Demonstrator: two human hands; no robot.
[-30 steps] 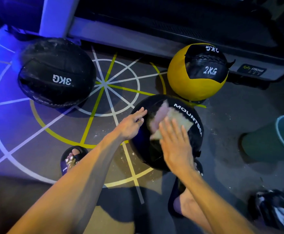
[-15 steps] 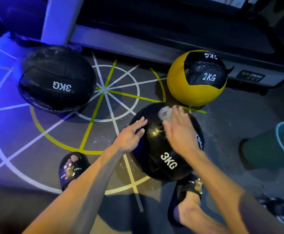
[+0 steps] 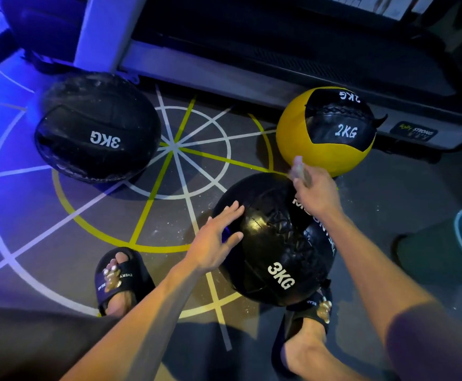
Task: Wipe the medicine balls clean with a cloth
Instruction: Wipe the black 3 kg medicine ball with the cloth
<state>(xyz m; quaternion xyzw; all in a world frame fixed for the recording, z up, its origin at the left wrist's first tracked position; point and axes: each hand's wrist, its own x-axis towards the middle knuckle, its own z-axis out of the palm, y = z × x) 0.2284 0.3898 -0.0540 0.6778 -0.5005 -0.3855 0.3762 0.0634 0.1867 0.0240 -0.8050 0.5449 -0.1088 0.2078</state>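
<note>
Gym floor point(image 3: 59, 215), line-marked, is carrying a black 3KG ball point(image 3: 273, 243) near the feet. Left hand point(image 3: 213, 243) is resting spread on it; right hand point(image 3: 316, 195) is pinching a cloth point(image 3: 299, 169) at its far edge.

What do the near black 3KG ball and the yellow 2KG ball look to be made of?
Near black 3KG medicine ball: probably synthetic leather; glossy, fine-grained panels joined by laced stitching. Yellow-and-black 2KG medicine ball: likely the same, smooth matte yellow panels, black panel with a stitched seam.
</note>
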